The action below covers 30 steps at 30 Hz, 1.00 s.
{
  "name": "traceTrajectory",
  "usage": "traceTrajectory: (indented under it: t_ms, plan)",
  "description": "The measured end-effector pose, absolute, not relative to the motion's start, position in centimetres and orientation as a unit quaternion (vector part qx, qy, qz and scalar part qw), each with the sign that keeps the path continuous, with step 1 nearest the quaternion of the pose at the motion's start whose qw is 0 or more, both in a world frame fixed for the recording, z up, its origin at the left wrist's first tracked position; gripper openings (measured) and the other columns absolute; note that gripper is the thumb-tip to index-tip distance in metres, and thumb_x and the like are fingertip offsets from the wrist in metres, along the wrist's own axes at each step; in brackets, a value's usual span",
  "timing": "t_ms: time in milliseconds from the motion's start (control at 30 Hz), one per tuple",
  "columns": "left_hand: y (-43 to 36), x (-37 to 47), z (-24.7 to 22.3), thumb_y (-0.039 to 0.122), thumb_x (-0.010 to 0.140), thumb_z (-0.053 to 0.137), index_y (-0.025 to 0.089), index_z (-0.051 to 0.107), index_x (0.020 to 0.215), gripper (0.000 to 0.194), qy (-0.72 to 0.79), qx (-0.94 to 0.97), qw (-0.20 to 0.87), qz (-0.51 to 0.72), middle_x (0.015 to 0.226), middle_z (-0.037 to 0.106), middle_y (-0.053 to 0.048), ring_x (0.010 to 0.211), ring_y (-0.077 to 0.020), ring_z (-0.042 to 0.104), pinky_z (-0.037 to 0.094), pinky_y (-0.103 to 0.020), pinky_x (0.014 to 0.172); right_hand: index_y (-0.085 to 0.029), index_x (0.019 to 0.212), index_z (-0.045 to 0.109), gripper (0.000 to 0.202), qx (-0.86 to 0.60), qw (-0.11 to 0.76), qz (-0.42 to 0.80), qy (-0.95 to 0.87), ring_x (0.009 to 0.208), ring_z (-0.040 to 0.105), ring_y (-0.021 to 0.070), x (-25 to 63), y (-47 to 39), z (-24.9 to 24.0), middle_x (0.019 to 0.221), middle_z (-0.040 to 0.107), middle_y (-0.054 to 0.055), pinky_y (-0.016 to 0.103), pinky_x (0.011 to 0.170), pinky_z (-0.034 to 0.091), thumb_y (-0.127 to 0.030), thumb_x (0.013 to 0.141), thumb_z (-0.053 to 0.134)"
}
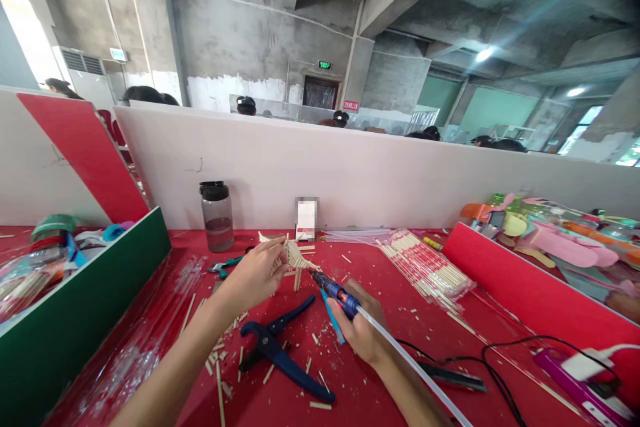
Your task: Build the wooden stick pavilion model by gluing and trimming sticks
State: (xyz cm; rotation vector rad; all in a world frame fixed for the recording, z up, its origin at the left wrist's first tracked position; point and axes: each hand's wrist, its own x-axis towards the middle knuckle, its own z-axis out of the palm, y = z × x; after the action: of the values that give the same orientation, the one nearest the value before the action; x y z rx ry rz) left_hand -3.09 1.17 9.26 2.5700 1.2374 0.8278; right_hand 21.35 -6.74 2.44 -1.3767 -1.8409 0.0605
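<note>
My left hand (265, 263) pinches a small lattice model built of thin wooden sticks (296, 255), raised a little over the red table. In my right hand (364, 323) is a blue hot glue gun (337, 293), my fingers wrapped round it. A long clear glue stick (405, 357) runs out of its back toward me. The gun's dark nozzle meets or nearly meets the model's right tip; I cannot tell which. Below my hands lies a dark blue cutter (283, 340) with spread handles. Green-handled pliers (225, 265) lie beyond my left wrist.
Stick offcuts litter the red table (380, 387). Bundled sticks (430, 267) lie at right, and a water bottle (217, 217) stands by the white partition (380, 177). Green (90, 313) and red boards (540, 287) flank me. Black cable (493, 373) runs to a purple power strip (580, 387).
</note>
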Motion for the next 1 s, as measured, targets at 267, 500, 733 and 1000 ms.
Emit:
traceTrajectory:
  t_ms: [267,500,733,1000]
  plan:
    - [1.4,-3.2,9.1,0.019,0.085,0.049,0.023,0.058,0.082,0.011,0.41,0.859,0.095,0.293,0.133,0.065,-0.014,0.134,-0.0288,0.053,0.048,-0.044,0.106,-0.022,0.081,0.06,0.034,-0.544,0.408,0.098,-0.727,0.076,0.063,0.0225,21.4,-6.7,2.5,0.082,0.064,0.006,0.031,0.067,0.047,-0.049,0.097,0.048]
    - [1.3,-3.2,9.2,0.019,0.086,0.049,0.023,0.058,0.083,0.01,0.417,0.853,0.11,0.294,0.137,0.062,-0.016,0.134,-0.0292,0.053,0.046,-0.045,0.107,-0.02,0.101,0.069,0.046,-0.572,0.408,0.199,-0.683,0.107,0.062,0.0303,22.8,-6.7,1.9,0.108,0.069,0.011,0.041,0.094,0.049,-0.062,0.089,0.055]
    - [1.4,-3.3,9.5,0.023,0.085,0.051,0.023,0.059,0.083,0.008,0.432,0.843,0.129,0.292,0.142,0.059,-0.015,0.133,-0.0305,0.055,0.047,-0.044,0.106,-0.018,0.087,0.064,0.06,-0.511,0.416,0.412,-0.629,0.045,0.052,0.0124,23.4,-6.0,1.3,0.059,0.05,-0.004,0.025,0.046,0.046,-0.075,0.087,0.046]
    - [1.6,-3.7,9.5,0.027,0.085,0.051,0.024,0.058,0.083,0.008,0.442,0.834,0.16,0.29,0.145,0.057,-0.013,0.136,-0.0282,0.052,0.041,-0.043,0.111,-0.014,0.084,0.065,0.063,-0.389,0.38,0.579,-0.608,0.043,0.047,0.0074,24.0,-6.1,2.3,0.059,0.051,-0.003,0.019,0.04,0.042,-0.077,0.08,0.058]
